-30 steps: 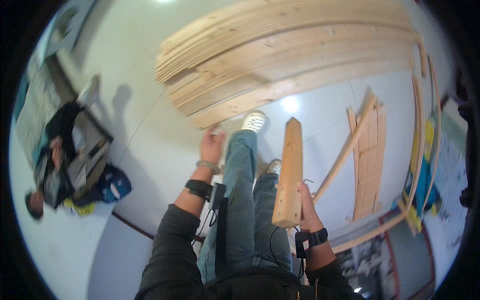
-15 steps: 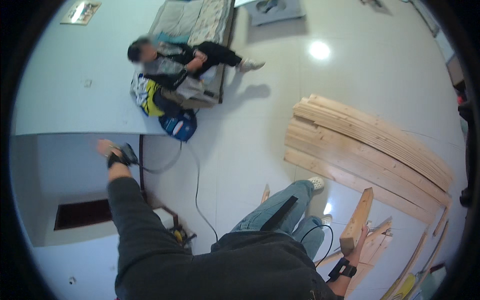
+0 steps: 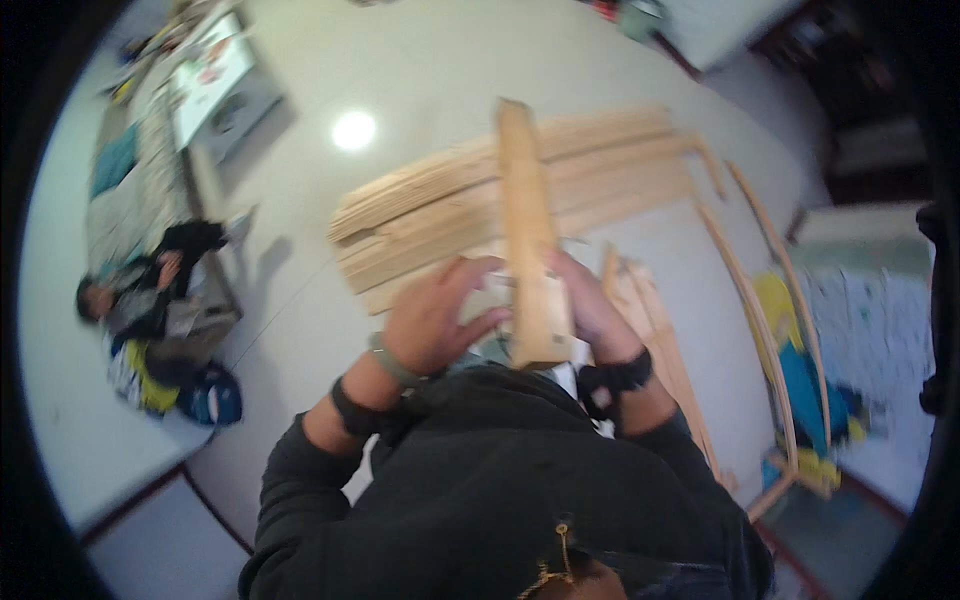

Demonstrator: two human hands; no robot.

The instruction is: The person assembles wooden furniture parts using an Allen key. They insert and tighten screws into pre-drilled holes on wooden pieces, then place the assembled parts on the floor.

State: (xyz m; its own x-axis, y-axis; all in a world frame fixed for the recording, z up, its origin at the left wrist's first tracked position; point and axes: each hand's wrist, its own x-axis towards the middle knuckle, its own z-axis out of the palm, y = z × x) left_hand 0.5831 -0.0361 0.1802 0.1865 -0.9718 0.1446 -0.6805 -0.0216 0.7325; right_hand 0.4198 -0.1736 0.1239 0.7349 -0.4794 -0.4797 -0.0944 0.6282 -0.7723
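My right hand [image 3: 588,305]: holding the wooden beam [image 3: 525,215], seemingly bearing its weight.
My left hand [image 3: 430,315]: half-spread at its near left side, perhaps for balance.
Boards [image 3: 420,235]: flat, farther off.

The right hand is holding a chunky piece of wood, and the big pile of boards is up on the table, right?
Not quite: the head view shows the pile of boards lying on the floor. The right hand does hold the chunky piece of wood.
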